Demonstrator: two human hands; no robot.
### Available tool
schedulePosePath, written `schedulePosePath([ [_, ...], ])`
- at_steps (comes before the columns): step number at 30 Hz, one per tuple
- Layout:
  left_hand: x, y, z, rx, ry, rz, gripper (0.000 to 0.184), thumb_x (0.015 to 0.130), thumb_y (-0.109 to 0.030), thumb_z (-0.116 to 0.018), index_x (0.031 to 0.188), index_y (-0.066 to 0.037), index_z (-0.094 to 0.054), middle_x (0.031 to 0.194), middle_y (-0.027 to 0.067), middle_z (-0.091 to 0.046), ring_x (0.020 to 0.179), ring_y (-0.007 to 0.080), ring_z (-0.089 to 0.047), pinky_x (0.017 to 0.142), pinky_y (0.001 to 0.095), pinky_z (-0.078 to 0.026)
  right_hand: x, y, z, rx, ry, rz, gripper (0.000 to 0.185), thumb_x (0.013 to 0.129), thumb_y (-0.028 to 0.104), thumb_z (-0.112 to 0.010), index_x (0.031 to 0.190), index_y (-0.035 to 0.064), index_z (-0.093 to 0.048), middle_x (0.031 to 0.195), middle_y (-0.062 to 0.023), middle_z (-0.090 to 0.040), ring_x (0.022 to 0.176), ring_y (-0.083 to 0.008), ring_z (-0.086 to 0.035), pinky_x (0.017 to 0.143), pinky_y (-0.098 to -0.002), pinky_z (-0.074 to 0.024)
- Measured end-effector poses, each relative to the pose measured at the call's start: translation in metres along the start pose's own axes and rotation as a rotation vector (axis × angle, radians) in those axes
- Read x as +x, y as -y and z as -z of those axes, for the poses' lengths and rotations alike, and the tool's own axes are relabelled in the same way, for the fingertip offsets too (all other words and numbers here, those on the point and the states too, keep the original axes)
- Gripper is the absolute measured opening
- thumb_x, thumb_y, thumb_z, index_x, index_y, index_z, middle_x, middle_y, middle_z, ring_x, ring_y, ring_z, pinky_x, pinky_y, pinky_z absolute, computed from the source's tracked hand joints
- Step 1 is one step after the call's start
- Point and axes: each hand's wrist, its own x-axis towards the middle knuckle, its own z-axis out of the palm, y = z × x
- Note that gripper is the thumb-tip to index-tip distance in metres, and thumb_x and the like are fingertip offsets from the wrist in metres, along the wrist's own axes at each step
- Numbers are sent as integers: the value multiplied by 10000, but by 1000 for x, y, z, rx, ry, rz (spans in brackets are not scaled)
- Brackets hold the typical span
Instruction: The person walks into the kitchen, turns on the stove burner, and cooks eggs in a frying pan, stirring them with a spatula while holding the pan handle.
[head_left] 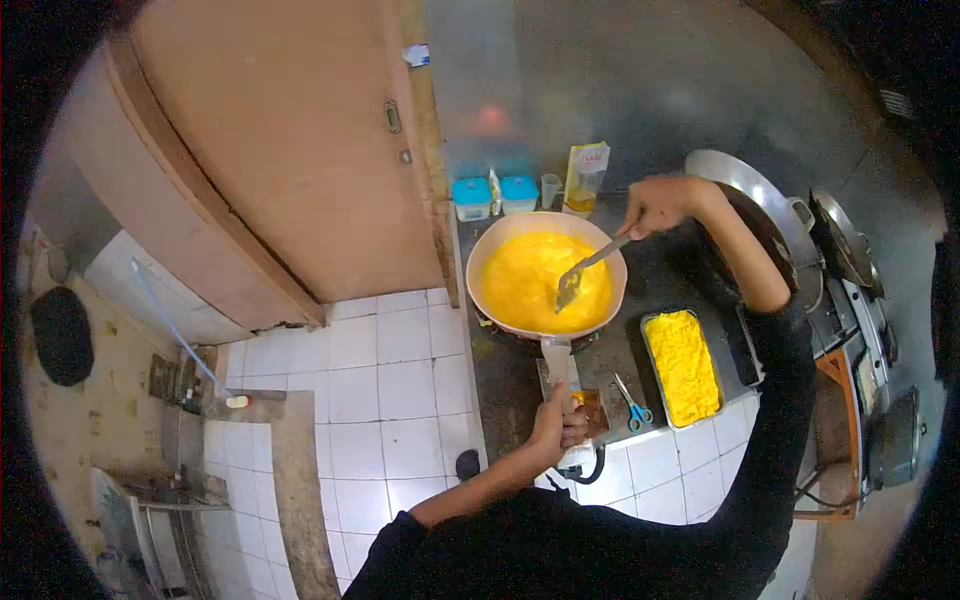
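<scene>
A wide pan (478,262) with a pale rim stands on the dark counter, and yellow liquid egg-like mixture (520,270) fills much of it. My left hand (556,425) is wrapped round the pan's light handle (557,362) on the near side. From the upper right, my right hand (661,204) grips a grey spatula (572,284), its slotted blade dipping into the yellow mixture. Right of the pan, a rectangular tray (652,345) holds a lumpy yellow mass (684,366). Scissors with blue handles (638,414) lie between the tray and my left hand.
Two blue-lidded tubs (472,198), a small clear cup (550,188) and a pouch of yellow liquid (586,172) stand behind the pan. A large wok (735,175) sits at the right, under my right arm. A closed door (280,140) is at the left.
</scene>
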Motion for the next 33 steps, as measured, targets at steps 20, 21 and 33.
schedulePosePath([
  [20, 12, 10, 4, -38, -76, -64, 457, 811, -598, -420, 765, -146, -379, 497, -63, -249, 365, 67, -213, 330, 224, -164, 22, 147, -169, 76, -740, -500, 165, 716, 135, -514, 803, 52, -627, 731, -181, -621, 707, -319, -626, 631, -417, -492],
  [21, 14, 9, 6, -40, -74, -69, 457, 811, -598, -420, 765, -146, -379, 497, -63, -249, 365, 67, -213, 330, 224, -164, 37, 135, -175, 88, -779, -536, 164, 715, 150, -535, 809, 46, -620, 742, -184, -620, 709, -327, -624, 635, -423, -494],
  [33, 27, 14, 16, -102, -8, -56, 453, 804, -584, -450, 782, -137, -382, 520, -46, -263, 375, 70, -215, 329, 215, -166, 76, 109, -143, 81, -915, -646, 234, 757, 229, -552, 940, 94, -609, 815, -139, -636, 776, -297, -624, 687, -406, -492],
])
